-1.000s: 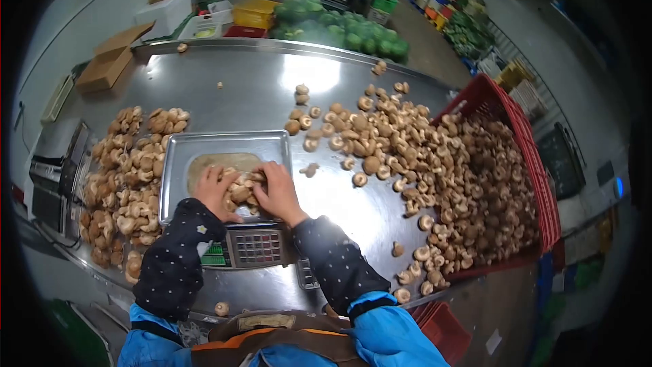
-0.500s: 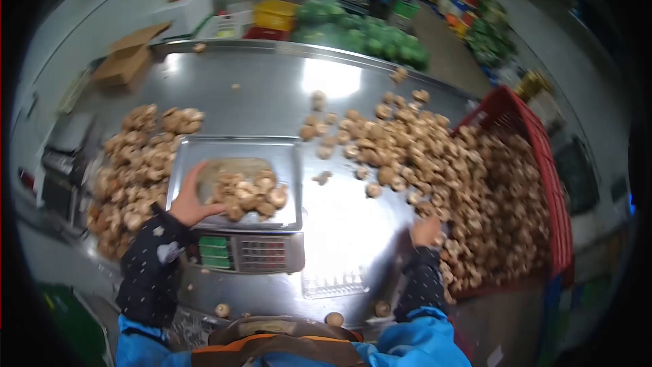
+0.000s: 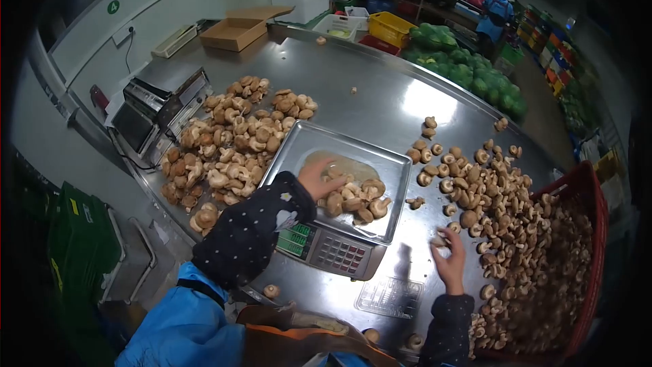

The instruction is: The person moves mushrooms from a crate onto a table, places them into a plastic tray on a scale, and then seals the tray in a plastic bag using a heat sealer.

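On the scale's steel tray lies a small pile of brown shiitake mushrooms, next to a wet-looking brownish patch. My left hand reaches over the tray's left part, thumb and fingers apart around the pile's edge, touching mushrooms there. My right hand is above the table, right of the scale, its fingers curled round a pale mushroom that is partly hidden. Close to it is the edge of a large spread of loose mushrooms, which runs out of a tipped red crate.
Another mushroom heap lies left of the scale. A clear plastic tray sits at the front. Behind are an open cardboard box, a yellow crate and bagged green produce. A person in blue stands far back.
The view has swung left. My right hand has lifted away from the spread of mushrooms towards the scale. My left hand has moved from the tray's left side onto the pile's edge.
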A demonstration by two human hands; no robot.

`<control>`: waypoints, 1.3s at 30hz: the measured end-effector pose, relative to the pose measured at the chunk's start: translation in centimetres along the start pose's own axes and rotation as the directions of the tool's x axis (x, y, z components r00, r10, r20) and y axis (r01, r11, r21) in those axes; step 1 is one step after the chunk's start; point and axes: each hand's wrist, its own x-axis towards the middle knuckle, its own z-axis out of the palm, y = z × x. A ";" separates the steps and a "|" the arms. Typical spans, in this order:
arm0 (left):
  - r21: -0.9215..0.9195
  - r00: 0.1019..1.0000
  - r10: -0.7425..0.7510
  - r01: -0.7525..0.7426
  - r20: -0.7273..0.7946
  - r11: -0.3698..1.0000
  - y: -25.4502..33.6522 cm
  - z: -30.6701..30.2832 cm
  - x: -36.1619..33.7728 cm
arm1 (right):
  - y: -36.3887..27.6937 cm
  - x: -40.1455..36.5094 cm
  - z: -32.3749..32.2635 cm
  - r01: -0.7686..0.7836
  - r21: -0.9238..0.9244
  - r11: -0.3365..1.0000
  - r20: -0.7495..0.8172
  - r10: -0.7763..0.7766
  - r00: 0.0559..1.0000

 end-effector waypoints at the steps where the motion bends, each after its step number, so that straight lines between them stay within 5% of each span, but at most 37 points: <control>1: 0.018 1.000 0.021 -0.021 -0.002 1.000 0.2 0.2 0.4 | -2.2 1.6 1.5 0.164 0.001 0.987 0.091 -0.163 0.982; 2: 0.019 1.000 0.020 -0.020 -0.002 1.000 0.5 0.6 0.5 | -4.1 3.2 2.9 0.323 0.015 0.946 0.179 -0.320 0.930; 6: 0.074 0.999 -0.003 0.007 -0.044 0.997 0.6 1.5 0.7 | -7.3 8.6 7.9 0.433 0.003 0.901 0.431 -0.392 0.813; 8: 0.062 0.999 0.006 -0.004 -0.041 0.998 0.3 1.0 0.6 | -7.6 9.3 8.3 0.452 -0.032 0.891 0.431 -0.396 0.811; 11: -0.014 0.999 -0.044 0.043 -0.012 0.999 0.5 -1.8 -0.3 | -6.5 8.6 8.1 0.040 0.233 0.972 0.313 -0.114 0.943; 18: -0.008 0.979 -0.198 0.199 0.038 0.980 -1.2 -4.8 0.0 | -3.6 5.8 6.9 -0.062 0.210 0.976 0.276 0.002 0.961; 24: -0.050 0.981 -0.176 0.181 0.086 0.982 0.2 -4.3 -0.3 | -5.0 1.9 8.8 0.294 -0.128 0.947 0.273 -0.251 0.929; 29: 0.006 0.981 -0.175 0.175 0.086 0.985 -1.4 -4.2 -0.1 | -7.3 -0.9 9.1 0.306 -0.195 0.932 0.297 -0.241 0.924; 30: 0.003 0.981 -0.173 0.174 0.088 0.985 -1.6 -4.0 -0.1 | -7.4 -1.4 9.4 0.402 -0.238 0.884 0.294 -0.329 0.897; 32: -0.008 0.985 -0.158 0.159 0.068 0.987 -2.0 -3.8 -0.1 | -9.5 -2.9 9.7 0.379 -0.213 0.901 0.467 -0.246 0.849; 34: -0.015 0.985 -0.153 0.154 0.081 0.988 -1.8 -3.7 -0.1 | -8.6 -5.3 10.6 0.678 -0.197 0.708 0.626 -0.442 0.643; 36: -0.024 0.985 -0.147 0.150 0.094 0.988 -1.7 -3.4 0.0 | -8.5 -8.1 11.8 0.568 -0.266 0.779 0.707 -0.244 0.664; 38: -0.026 0.987 -0.134 0.137 0.093 0.990 -2.1 -3.2 0.1 | -5.2 -10.9 12.9 0.582 -0.381 0.718 0.859 0.042 0.510; 39: -0.028 0.987 -0.131 0.134 0.095 0.991 -1.9 -3.2 0.0 | -5.3 -11.3 12.9 0.581 -0.384 0.717 0.858 0.044 0.512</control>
